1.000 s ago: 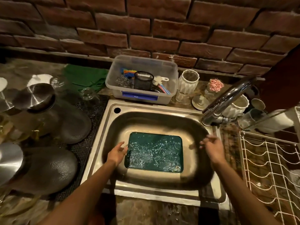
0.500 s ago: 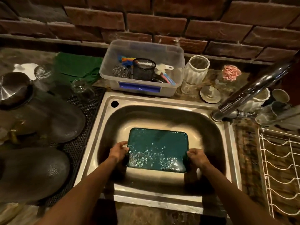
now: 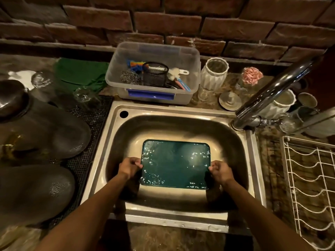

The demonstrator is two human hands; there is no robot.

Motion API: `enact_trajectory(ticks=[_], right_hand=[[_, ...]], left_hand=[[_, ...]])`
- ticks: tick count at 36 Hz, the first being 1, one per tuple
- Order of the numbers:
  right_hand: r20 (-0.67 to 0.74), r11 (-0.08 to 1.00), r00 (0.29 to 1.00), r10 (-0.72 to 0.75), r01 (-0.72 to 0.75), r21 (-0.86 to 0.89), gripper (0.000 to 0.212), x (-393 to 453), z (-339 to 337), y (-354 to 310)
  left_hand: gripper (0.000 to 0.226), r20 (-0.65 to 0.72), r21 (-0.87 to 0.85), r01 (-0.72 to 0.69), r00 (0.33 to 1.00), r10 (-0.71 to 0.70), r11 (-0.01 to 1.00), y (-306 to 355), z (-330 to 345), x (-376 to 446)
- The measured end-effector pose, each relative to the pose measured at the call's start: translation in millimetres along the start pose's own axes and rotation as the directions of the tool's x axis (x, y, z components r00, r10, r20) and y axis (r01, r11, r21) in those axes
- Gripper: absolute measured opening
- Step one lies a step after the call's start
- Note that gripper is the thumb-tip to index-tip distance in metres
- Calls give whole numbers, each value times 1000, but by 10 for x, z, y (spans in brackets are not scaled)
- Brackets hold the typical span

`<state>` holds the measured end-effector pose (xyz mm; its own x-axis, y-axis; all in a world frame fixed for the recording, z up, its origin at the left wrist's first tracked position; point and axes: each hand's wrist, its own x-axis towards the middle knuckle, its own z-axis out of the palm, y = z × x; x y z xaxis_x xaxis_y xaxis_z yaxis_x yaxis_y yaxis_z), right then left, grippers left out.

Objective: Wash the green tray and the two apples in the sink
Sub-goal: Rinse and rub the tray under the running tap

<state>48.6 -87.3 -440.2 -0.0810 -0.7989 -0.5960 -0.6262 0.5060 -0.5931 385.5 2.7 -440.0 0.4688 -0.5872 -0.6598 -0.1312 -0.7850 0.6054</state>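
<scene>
Head view, only one cam. The green rectangular plastic tray (image 3: 175, 164) lies flat low in the stainless steel sink (image 3: 181, 122), w/ water drops and a thin film of water on its face, so it looks mid-wash or mid-rinse. The left hand (image 3: 129, 167) pinches the left short edge, fingers curled round the rim; the right hand (image 3: 220, 171) pinches the right short edge the same way. Two-sided hold is probably to keep the wet tray level and stop it from slipping, or to tip the water out next. Both forearms come in from the near side, about symmetric, wrists bent down into the basin.

The chrome tap (image 3: 272, 95) stands at far right of the sink, spout swung out of frame; no water stream is visible. The two apples: not visible anywhere, I can't tell where they are. Far side on the tabletop (image 3: 213, 104) sits a clear plastic box w/ scrubbers (image 3: 154, 73). A white wire rack (image 3: 311, 182) stands right, likely for drying.
</scene>
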Motion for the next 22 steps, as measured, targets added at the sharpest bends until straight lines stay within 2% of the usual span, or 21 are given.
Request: enact_trajectory(ticks=[2, 4, 6, 8, 12, 17, 22], right_hand=[[-11, 1000, 1000, -12, 13, 28, 6, -29, -24, -29], [-34, 999, 999, -37, 38, 36, 10, -57, -52, -64], [-39, 997, 996, -76, 78, 29, 13, -61, -82, -89], [-38, 993, 992, -119, 119, 8, 17, -73, -132, -121], [-57, 978, 977, -206, 204, -38, 22, -118, -259, -186], [-54, 946, 947, -317, 311, -93, 25, -253, -395, -326], [-70, 915, 912, -403, 401, -46, 31, -416, -470, -439]], left_hand=[[15, 7, -17, -11, 1000, 11, 1000, -10, -16, -1], [5, 8, -62, -16, 1000, 16, 998, -18, -35, -27], [7, 20, -101, -20, 1000, 22, 995, -9, -47, -65], [20, 20, -131, -35, 999, 38, 991, 32, -58, -129], [23, 5, -326, -36, 999, 40, 945, 130, -82, -248], [29, 14, -384, -146, 986, 164, 912, 255, -191, -396], [35, -21, -413, -198, 978, 208, 889, 343, -285, -487]])
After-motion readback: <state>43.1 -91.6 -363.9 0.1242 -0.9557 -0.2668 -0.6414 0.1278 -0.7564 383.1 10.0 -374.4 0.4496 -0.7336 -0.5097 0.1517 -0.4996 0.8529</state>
